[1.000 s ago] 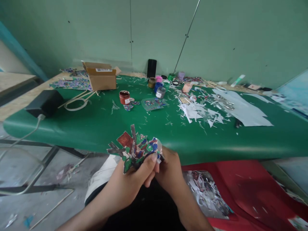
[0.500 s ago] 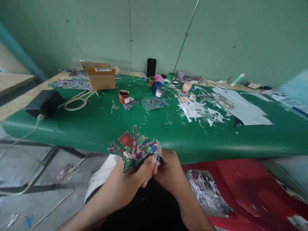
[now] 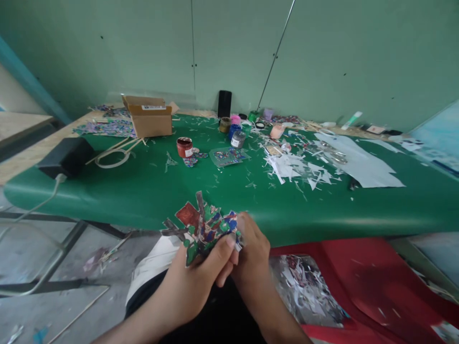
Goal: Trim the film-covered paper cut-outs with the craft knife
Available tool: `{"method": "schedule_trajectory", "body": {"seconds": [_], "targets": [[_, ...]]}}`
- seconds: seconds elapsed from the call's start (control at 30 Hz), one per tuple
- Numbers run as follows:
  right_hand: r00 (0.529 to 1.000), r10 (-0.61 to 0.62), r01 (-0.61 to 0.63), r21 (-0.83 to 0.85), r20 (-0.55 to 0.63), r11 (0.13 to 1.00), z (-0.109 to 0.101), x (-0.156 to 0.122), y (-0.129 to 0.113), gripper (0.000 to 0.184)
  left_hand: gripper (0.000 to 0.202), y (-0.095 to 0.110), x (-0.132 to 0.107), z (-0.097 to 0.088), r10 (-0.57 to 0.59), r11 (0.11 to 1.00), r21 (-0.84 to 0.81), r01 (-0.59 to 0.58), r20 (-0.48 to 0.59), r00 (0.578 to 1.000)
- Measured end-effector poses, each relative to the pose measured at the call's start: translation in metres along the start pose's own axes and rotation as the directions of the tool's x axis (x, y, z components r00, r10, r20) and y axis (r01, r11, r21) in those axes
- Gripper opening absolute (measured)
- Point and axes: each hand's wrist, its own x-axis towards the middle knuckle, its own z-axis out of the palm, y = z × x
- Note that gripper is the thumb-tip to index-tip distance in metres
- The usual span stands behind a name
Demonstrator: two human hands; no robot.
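A jagged painted paper cutout (image 3: 201, 224) in red, green, blue and black sits in front of my lap, just below the near edge of the green table (image 3: 143, 191). My left hand (image 3: 195, 282) grips it from below, thumb pressed on its lower right part. My right hand (image 3: 253, 253) is closed against the cutout's right edge, fingers pinching there. What the right fingers hold besides the cutout is hidden.
On the table lie small paint jars (image 3: 234, 131), a red-lidded jar (image 3: 184, 146), a cardboard box (image 3: 148, 117), a black adapter (image 3: 66, 155) with cable, white paper scraps (image 3: 297, 167) and a white sheet (image 3: 362, 165). A red sheet (image 3: 358, 282) with clippings lies below right.
Both hands and the cutout stay together in the same grip; the right hand has risen slightly at the cutout's right edge. The view has tilted a little.
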Motion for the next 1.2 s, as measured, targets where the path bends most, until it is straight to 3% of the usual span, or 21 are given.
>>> {"method": "schedule_trajectory", "body": {"seconds": [0.17, 0.3, 0.5, 0.63, 0.7, 0.9, 1.03, 1.13, 1.2], "targets": [[0.994, 0.036, -0.037, -0.008, -0.107, 0.999, 0.006, 0.001, -0.001, 0.025, 0.036, 0.001, -0.001, 0.011, -0.045, 0.992, -0.12, 0.035, -0.078, 0.996], [0.991, 0.089, -0.084, 0.054, -0.098, 0.995, 0.007, 0.003, 0.001, 0.025, 0.039, 0.001, 0.0, 0.011, -0.058, 0.992, -0.113, 0.048, -0.087, 0.995], [0.964, 0.169, -0.228, 0.307, 0.208, 0.924, -0.008, 0.012, 0.004, 0.029, 0.046, -0.002, 0.008, -0.004, -0.079, 0.997, -0.033, 0.077, -0.088, 0.993], [0.877, 0.192, -0.428, 0.535, 0.441, 0.728, -0.022, 0.015, 0.001, 0.017, 0.046, -0.008, 0.009, -0.015, -0.086, 0.996, -0.006, 0.086, -0.12, 0.989], [0.864, 0.166, -0.459, 0.61, 0.475, 0.646, -0.026, 0.013, -0.002, 0.017, 0.047, -0.011, 0.008, -0.018, -0.1, 0.995, -0.036, 0.097, -0.081, 0.992], [0.919, 0.134, -0.314, 0.481, 0.371, 0.819, -0.027, 0.01, -0.013, 0.027, 0.048, -0.016, 0.004, -0.02, -0.159, 0.985, -0.072, 0.157, -0.02, 0.987], [0.918, 0.071, -0.253, 0.438, 0.39, 0.863, -0.032, 0.012, -0.012, 0.024, 0.046, -0.017, 0.002, -0.021, -0.159, 0.981, -0.113, 0.158, -0.002, 0.987], [0.895, 0.078, -0.3, 0.463, 0.44, 0.834, -0.033, 0.011, -0.008, 0.024, 0.044, -0.018, 0.002, -0.024, -0.15, 0.978, -0.144, 0.153, 0.029, 0.988], [0.893, 0.161, -0.391, 0.549, 0.419, 0.739, -0.031, 0.01, -0.006, 0.027, 0.045, -0.017, 0.002, -0.027, -0.114, 0.988, -0.1, 0.116, 0.028, 0.993]]}}
